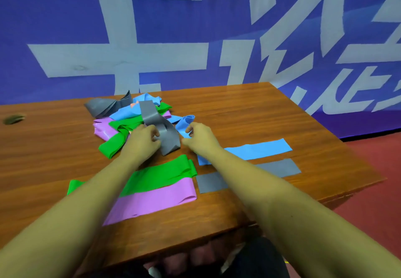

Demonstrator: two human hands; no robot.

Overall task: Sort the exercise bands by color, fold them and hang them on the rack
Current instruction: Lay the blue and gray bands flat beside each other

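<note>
A blue banner (pixel 152 28) beyond the hands bears huge white characters, cropped and unreadable. On the wooden surface (pixel 271 114), flat bands lie nearer than the hands, apparently laid out by colour: green strip (pixel 160 175), pink strip (pixel 152 201), blue strip (pixel 258 149) and grey strip (pixel 277 167). From the tangled pile (pixel 128 117) just beyond, the left hand (pixel 142 139) grips a loose grey band (pixel 162 130) and the right hand (pixel 200 136) pinches a curled blue band (pixel 184 123), likely to separate them.

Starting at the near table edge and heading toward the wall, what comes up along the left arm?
First the flat pink band, flat green band, left hand, tangled pile of bands, blue banner.
</note>
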